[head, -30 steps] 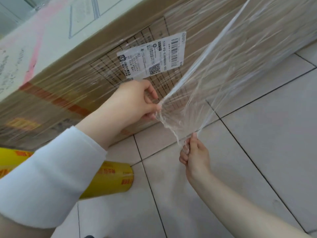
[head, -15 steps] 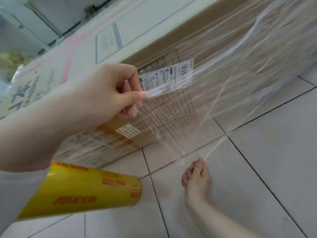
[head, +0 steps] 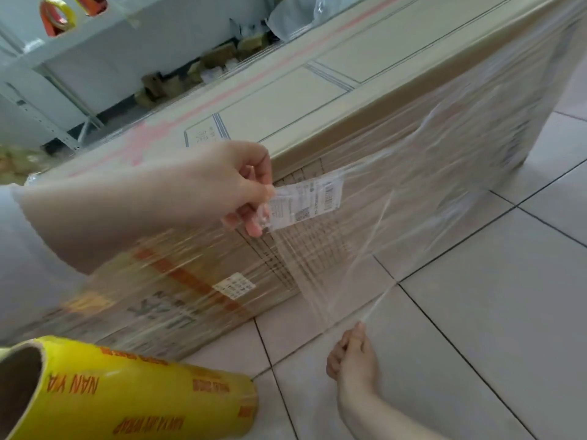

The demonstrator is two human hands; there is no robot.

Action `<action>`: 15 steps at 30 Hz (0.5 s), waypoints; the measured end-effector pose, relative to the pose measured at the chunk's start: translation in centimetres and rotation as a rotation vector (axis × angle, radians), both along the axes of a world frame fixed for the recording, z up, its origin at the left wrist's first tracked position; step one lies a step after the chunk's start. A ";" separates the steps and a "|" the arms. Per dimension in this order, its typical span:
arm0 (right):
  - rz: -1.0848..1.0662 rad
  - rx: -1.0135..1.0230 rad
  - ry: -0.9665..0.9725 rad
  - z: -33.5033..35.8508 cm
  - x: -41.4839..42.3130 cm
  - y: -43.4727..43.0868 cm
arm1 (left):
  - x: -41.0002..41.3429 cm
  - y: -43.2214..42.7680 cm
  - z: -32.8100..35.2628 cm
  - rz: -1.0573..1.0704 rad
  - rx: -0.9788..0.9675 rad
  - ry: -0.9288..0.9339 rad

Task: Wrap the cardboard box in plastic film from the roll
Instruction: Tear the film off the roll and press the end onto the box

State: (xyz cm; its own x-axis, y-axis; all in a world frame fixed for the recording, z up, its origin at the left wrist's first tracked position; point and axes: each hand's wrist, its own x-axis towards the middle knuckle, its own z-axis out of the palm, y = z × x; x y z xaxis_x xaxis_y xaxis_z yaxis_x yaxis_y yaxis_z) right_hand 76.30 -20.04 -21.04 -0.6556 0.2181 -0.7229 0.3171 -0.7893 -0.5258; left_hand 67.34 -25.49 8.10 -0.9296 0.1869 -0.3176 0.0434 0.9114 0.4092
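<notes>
- The upper edge of the plastic film (head: pixel 320 258) is pinched between the thumb and fingertips of the left hand (head: pixel 235 188), in front of the white shipping label (head: pixel 306 201), presumably so that the loose sheet is held up against the side of the box.
- The lower edge of the film, gathered into a thin strand, is pinched between the closed fingers of the right hand (head: pixel 351 355) just above the tiled floor (head: pixel 476 328); held this way, the sheet appears to be kept taut between the two grips.
- With both edges drawn apart, the film is stretched flat, which is judged to prepare it for tearing off or pressing onto the layers beneath.
- The cardboard box (head: pixel 317 100) stands on the floor directly in front of the hands, its near side and far corner already covered in wrinkled film.
- The yellow roll (head: pixel 133 395) lies on its side at the lower left, near the box, held by neither hand; whether the film is attached to it cannot be told.
- Tape rolls (head: pixel 58 15) are seen on a shelf well behind.
</notes>
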 end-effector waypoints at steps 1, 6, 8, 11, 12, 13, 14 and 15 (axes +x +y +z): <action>-0.003 0.014 -0.016 0.1 -0.2 -0.1 | -0.1 -0.1 0.2 -0.024 0.006 -0.011; 0.052 0.218 -0.148 -0.2 0.0 0.0 | -0.8 -1.4 -0.1 -0.261 -0.080 0.039; 0.142 0.435 -0.223 -0.7 1.1 1.2 | -1.3 -1.8 0.1 -0.343 -0.117 0.036; 0.239 0.721 -0.306 0.4 2.9 3.3 | -1.7 -1.9 1.1 -0.354 -0.093 -0.108; 0.209 0.717 -0.323 1.2 3.4 3.4 | -1.7 -2.0 1.6 -0.367 -0.111 -0.146; 0.167 0.663 -0.331 2.1 3.7 3.1 | -1.7 -2.2 2.1 -0.393 -0.127 -0.160; 0.112 0.597 -0.320 2.7 3.8 2.6 | -1.8 -2.4 2.6 -0.417 -0.143 -0.160; 0.049 0.512 -0.295 3.3 3.7 1.7 | -1.8 -2.5 3.2 -0.434 -0.169 -0.151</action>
State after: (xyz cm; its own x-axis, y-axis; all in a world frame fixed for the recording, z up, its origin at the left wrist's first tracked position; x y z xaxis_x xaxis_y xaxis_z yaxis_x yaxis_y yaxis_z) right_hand 80.00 -18.36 -17.79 -0.4610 0.5621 -0.6866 0.5374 -0.4389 -0.7201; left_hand 65.57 -28.03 11.26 -0.7186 0.4810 -0.5022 0.3854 0.8766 0.2882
